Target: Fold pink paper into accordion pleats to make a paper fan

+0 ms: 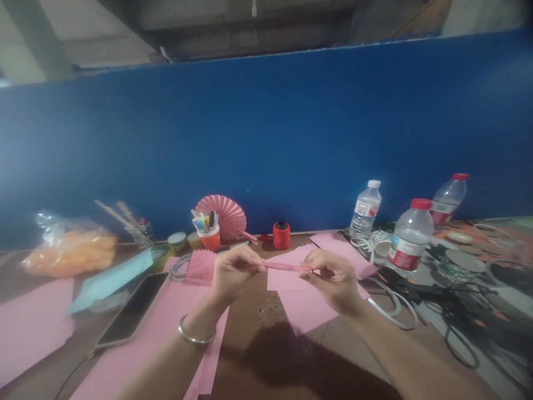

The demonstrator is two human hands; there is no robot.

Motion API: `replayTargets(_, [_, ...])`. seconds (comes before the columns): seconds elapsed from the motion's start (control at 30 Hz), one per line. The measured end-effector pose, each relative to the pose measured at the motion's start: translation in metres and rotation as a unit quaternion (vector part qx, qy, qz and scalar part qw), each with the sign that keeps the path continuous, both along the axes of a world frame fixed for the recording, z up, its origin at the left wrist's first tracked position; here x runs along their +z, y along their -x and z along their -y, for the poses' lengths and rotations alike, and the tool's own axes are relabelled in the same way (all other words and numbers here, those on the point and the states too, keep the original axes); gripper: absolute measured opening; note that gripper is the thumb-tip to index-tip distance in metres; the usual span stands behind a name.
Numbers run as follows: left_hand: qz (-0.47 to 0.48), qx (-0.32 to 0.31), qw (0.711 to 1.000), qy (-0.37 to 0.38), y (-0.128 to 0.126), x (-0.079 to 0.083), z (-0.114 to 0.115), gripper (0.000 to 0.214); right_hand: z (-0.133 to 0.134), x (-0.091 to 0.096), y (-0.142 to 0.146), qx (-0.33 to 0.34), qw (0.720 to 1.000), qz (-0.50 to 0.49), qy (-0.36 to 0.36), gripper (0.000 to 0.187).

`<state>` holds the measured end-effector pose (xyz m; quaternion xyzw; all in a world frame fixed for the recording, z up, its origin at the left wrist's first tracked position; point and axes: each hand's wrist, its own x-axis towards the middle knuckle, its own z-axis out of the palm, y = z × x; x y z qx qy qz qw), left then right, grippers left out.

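Pinched between both hands is a narrow strip of folded pink paper point(287, 267), held level above the table. My left hand point(238, 269) grips its left end with thumb and fingertips; a silver bangle circles that wrist. At the other end, my right hand point(331, 276) has its thumb and fingers closed on the paper. Flat pink sheets point(308, 314) lie beneath and behind the right hand. Beside the left hand sits a pink paper piece with small punched holes point(201, 267). A round pleated pink paper fan point(229, 216) leans against the blue wall.
An orange cup of pens point(210, 239) and a red cylinder point(282, 236) stand at the back. A phone point(135, 308) lies on pink paper at left, near a bag of orange stuff point(70, 253). Plastic bottles point(410, 239) and tangled cables point(458, 316) crowd the right.
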<state>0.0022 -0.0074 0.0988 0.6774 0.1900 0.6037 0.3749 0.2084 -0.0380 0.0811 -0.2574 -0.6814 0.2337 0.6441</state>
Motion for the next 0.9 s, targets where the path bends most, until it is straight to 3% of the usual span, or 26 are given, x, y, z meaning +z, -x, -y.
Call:
replayTargets(0.27, [0.014, 0.009, 1.0, -0.014, -0.002, 0.004, 0.006, 0.012, 0.002, 0.011, -0.003, 0.064, 0.996, -0.028, 0.051, 0.025])
replayTargets(0.4, [-0.044, 0.038, 0.996, -0.069, -0.001, 0.011, 0.013, 0.012, 0.001, 0.02, -0.004, 0.053, 0.995, 0.074, 0.04, 0.004])
replayTargets(0.47, [-0.063, 0.041, 0.993, -0.096, -0.002, 0.013, 0.017, 0.014, 0.004, 0.023, -0.002, 0.029, 0.99, 0.132, 0.028, 0.021])
replayTargets(0.53, [-0.076, 0.036, 0.99, -0.111, -0.004, 0.012, 0.019, 0.014, 0.007, 0.023, 0.001, -0.002, 0.988, 0.156, 0.009, 0.02])
replayTargets(0.67, [-0.061, 0.014, 0.993, -0.1, -0.008, 0.009, 0.022, 0.014, 0.013, 0.022, 0.003, -0.002, 0.987, 0.161, -0.023, 0.001])
replayTargets(0.9, [-0.038, 0.0, 0.997, -0.066, -0.011, 0.01, 0.025, 0.015, 0.013, 0.018, -0.001, 0.031, 0.992, 0.124, -0.009, 0.004])
